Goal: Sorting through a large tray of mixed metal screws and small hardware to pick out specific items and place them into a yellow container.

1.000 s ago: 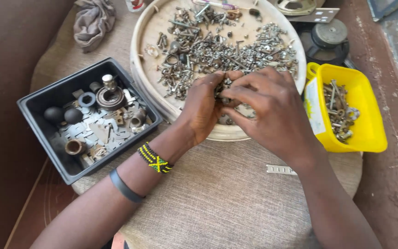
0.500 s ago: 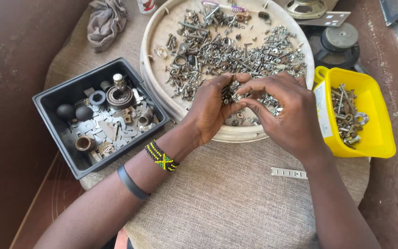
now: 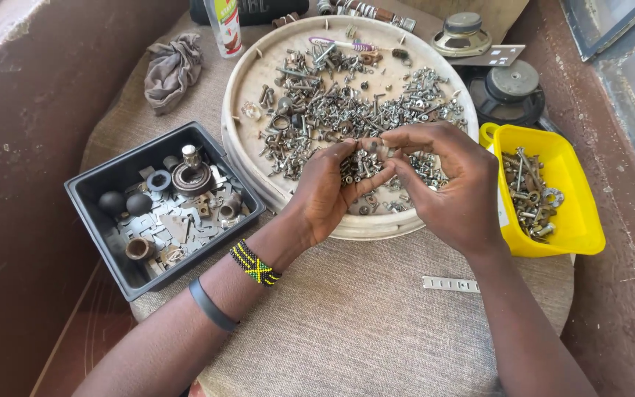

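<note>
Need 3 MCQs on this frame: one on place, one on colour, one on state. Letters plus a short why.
1. Where is the yellow bin?
A. Left of the round tray
B. Right of the round tray
C. Inside the black tray

2. What colour is the tray holding the brackets and knobs?
A. Black
B. White
C. Red

3. What is the left hand doing?
A. Lying flat on the cloth
B. Cupping a small heap of screws
C. Gripping the bottle

Answers:
1 B: the bin sits just off the round tray rim, on the right-hand side.
2 A: its walls and rim are black.
3 B: the palm is turned up over the round tray with screws in it, while the right hand fingers pinch at a small piece just above them.
</note>
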